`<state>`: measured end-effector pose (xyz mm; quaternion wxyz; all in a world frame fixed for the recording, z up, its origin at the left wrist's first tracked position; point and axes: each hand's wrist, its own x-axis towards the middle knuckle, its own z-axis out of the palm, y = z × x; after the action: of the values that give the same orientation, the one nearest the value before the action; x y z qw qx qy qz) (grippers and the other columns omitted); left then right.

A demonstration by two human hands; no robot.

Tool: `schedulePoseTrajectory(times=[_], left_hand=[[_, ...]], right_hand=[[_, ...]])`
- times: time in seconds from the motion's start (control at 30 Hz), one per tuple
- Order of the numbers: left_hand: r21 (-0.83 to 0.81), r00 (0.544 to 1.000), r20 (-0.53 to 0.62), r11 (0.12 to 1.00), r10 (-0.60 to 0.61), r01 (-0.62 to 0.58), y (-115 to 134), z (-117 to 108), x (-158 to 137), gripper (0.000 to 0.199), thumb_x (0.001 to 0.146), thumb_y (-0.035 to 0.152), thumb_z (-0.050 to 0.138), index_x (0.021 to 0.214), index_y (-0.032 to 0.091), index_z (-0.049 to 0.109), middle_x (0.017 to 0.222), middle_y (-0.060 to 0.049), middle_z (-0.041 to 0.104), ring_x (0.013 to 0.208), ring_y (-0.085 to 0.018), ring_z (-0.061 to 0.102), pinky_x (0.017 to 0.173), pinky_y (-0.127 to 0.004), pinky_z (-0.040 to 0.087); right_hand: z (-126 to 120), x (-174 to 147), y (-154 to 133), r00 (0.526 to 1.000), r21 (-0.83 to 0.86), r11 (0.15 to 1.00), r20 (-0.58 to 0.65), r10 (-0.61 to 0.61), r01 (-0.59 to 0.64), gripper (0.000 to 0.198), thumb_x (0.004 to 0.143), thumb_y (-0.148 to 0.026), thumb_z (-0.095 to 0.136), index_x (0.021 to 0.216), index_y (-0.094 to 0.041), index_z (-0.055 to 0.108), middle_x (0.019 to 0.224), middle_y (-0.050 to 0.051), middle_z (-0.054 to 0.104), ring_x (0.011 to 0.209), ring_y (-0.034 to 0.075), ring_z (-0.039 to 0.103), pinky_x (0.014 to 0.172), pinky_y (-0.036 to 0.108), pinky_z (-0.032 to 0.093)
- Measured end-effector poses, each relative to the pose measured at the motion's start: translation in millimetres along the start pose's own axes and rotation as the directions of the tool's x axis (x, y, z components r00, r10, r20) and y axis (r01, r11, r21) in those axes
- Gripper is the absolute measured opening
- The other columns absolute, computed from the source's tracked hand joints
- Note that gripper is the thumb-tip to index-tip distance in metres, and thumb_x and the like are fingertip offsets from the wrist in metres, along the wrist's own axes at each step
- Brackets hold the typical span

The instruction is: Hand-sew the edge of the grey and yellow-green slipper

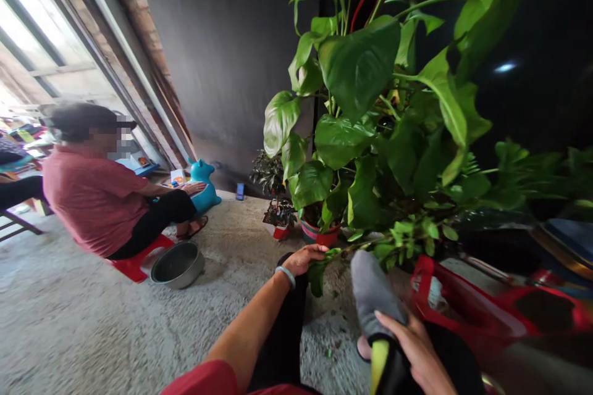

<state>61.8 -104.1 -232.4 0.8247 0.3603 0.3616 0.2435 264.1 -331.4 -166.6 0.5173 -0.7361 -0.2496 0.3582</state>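
Right hand (417, 349) at 5 o'clock, fingers curled onto a grey cloth (373, 290), grip closed on it, a yellow and black item (382, 364) just under the palm. Left hand (306, 257) at 6 o'clock near centre, white bracelet (286, 274) on the wrist, fingers closed around a leafy stem (343, 253) low on the plant. Red bag (467, 305) at 4 o'clock, beside the cloth. Red plant pot (319, 234) just beyond the left hand, big green leaves (359, 65) rising to 12 o'clock. Metal bowl (177, 264) on the floor (92, 321) at 8 o'clock. Seated person in a red shirt (92, 197) at 9 o'clock, blue toy (204, 185) behind them
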Motion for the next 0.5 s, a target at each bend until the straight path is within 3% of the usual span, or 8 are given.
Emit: schedulePoseTrajectory(times=[0.1, 0.17, 0.23, 0.3, 0.37, 0.43, 0.5], left_hand=[[-0.006, 1.000, 0.006, 1.000, 0.006, -0.006, 2.9, -2.8, -3.6, 0.039, 0.059, 0.010, 0.081, 0.097, 0.014, 0.072, 0.084, -0.004, 0.070, 0.076, -0.016, 0.064, 0.082, -0.032, 0.046], [-0.020, 1.000, 0.011, 1.000, 0.012, -0.012, 3.5, -2.5, -5.0, 0.037, 0.061, 0.010, 0.078, 0.097, 0.015, 0.071, 0.084, -0.004, 0.070, 0.075, -0.016, 0.063, 0.082, -0.032, 0.046], [-0.041, 1.000, 0.022, 0.999, 0.023, -0.022, 2.8, -1.2, -4.8, 0.037, 0.060, 0.009, 0.078, 0.096, 0.015, 0.071, 0.083, -0.004, 0.070, 0.074, -0.016, 0.063, 0.081, -0.031, 0.046], [-0.062, 0.999, 0.030, 0.998, 0.030, -0.028, 1.3, 0.1, -3.2, 0.040, 0.057, 0.007, 0.079, 0.095, 0.014, 0.072, 0.081, -0.004, 0.070, 0.074, -0.016, 0.063, 0.082, -0.031, 0.046], [-0.076, 0.999, 0.027, 0.997, 0.030, -0.028, -0.5, 0.6, -0.8, 0.042, 0.054, 0.007, 0.082, 0.094, 0.013, 0.071, 0.081, -0.004, 0.071, 0.074, -0.015, 0.064, 0.083, -0.031, 0.046], [-0.086, 0.999, 0.022, 0.996, 0.041, -0.039, -2.3, 0.4, 1.4, 0.045, 0.050, 0.007, 0.084, 0.093, 0.012, 0.071, 0.081, -0.003, 0.072, 0.074, -0.015, 0.064, 0.084, -0.031, 0.046], [-0.086, 0.998, 0.024, 0.994, 0.062, -0.060, -4.0, 0.3, 2.4, 0.046, 0.049, 0.006, 0.085, 0.092, 0.011, 0.072, 0.081, -0.004, 0.072, 0.074, -0.014, 0.065, 0.084, -0.030, 0.046]], right_hand=[[-37.2, 15.6, -19.3, 0.962, 0.193, 0.962, -0.155, 0.223, -0.192, 0.072, 0.037, -0.047, 0.088, 0.102, -0.020, 0.070, 0.100, 0.013, 0.077, 0.097, 0.038, 0.074, 0.080, 0.042, 0.062], [-41.7, 35.9, -32.5, 0.907, 0.238, 0.960, -0.353, 0.229, -0.150, 0.087, 0.036, -0.049, 0.085, 0.116, -0.019, 0.066, 0.115, 0.016, 0.074, 0.106, 0.039, 0.071, 0.083, 0.044, 0.061], [-25.9, 48.1, -36.8, 0.904, 0.163, 0.981, -0.395, 0.164, -0.107, 0.089, 0.041, -0.052, 0.079, 0.122, -0.017, 0.064, 0.120, 0.018, 0.072, 0.111, 0.039, 0.069, 0.086, 0.045, 0.059], [0.3, 44.1, -30.3, 0.950, 0.048, 0.993, -0.290, 0.114, -0.104, 0.079, 0.040, -0.049, 0.079, 0.111, -0.015, 0.068, 0.103, 0.016, 0.075, 0.104, 0.040, 0.070, 0.085, 0.047, 0.058], [21.5, 26.4, -18.4, 0.991, -0.021, 0.995, -0.098, 0.094, -0.097, 0.064, 0.038, -0.042, 0.082, 0.096, -0.018, 0.072, 0.082, 0.010, 0.075, 0.092, 0.039, 0.072, 0.080, 0.046, 0.059], [26.2, 5.9, -9.9, 0.992, -0.031, 0.997, 0.104, 0.069, -0.066, 0.055, 0.041, -0.040, 0.084, 0.092, -0.020, 0.074, 0.078, 0.006, 0.075, 0.086, 0.036, 0.073, 0.077, 0.043, 0.059], [13.4, -5.0, -10.0, 0.972, -0.025, 0.998, 0.227, 0.068, -0.064, 0.054, 0.050, -0.044, 0.084, 0.096, -0.020, 0.074, 0.085, 0.007, 0.077, 0.087, 0.033, 0.074, 0.078, 0.041, 0.059]])
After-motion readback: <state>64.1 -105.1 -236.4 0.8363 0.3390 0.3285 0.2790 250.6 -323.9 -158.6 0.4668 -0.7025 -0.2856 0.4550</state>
